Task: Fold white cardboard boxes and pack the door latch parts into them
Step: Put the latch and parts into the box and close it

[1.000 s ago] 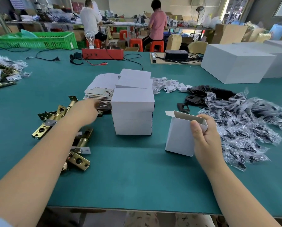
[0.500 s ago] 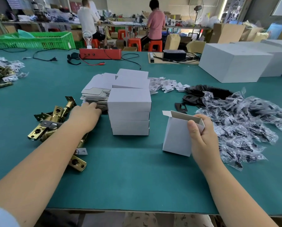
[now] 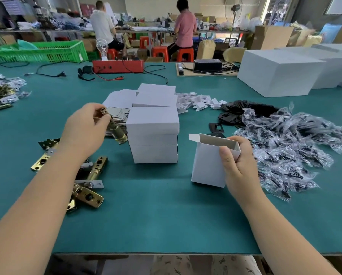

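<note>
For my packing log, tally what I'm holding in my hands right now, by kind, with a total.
Brass latch, pinched in the left hand: 1
Open white box, gripped by the right hand: 1
Total: 2

Cluttered workshop, green table (image 3: 166, 215), orange stools (image 3: 160, 51)
</note>
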Tool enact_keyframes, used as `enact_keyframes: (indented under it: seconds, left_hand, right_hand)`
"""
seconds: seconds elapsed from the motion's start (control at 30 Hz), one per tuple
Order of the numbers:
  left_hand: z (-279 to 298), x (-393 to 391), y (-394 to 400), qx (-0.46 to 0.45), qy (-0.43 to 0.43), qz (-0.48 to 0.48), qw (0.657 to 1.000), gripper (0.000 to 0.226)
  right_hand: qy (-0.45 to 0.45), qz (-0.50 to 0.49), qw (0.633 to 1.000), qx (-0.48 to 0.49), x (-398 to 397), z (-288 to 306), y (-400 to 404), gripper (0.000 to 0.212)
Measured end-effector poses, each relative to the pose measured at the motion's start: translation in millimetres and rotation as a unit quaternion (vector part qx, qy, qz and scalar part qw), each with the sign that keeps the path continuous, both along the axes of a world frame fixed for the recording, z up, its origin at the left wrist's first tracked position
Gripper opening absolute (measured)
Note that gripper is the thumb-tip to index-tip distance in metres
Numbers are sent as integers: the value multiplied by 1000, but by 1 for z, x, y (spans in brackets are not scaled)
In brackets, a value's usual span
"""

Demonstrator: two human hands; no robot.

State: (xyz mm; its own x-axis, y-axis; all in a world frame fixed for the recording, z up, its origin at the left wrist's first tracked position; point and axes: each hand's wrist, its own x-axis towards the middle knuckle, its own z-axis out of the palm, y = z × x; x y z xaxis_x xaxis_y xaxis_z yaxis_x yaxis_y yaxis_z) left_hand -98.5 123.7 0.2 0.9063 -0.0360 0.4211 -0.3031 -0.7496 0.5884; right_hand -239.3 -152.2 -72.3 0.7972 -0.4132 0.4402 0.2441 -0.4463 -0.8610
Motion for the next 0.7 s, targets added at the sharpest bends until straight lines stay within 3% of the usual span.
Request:
enact_keyframes:
  seconds: [0.2, 0.33, 0.43, 0.53, 0.6, 0.7]
  left_hand:
    - [13, -39, -16, 42, -143, 43, 988, 30]
    - [31, -65, -30, -13, -203, -26, 979, 22]
    - [43, -85, -50, -187, -135, -140, 963, 11]
    - [45, -94, -77, -368, 1, -240, 898, 9]
    - [42, -97, -98, -405, 53, -258, 876, 5]
    - [30, -99, -124, -368, 38, -253, 894, 6]
  right_hand:
    - [-3, 38, 999, -17, -2, 0, 5, 30]
    - [-2, 30, 999, -35, -3, 1, 4, 32]
    - [0, 22, 998, -64, -4, 3, 6, 29]
    - [-1, 14, 996, -86, -4, 3, 7, 36]
    - [4, 12, 997, -80, -5, 4, 7, 45]
    - [7, 11, 999, -52, -7, 6, 8, 61]
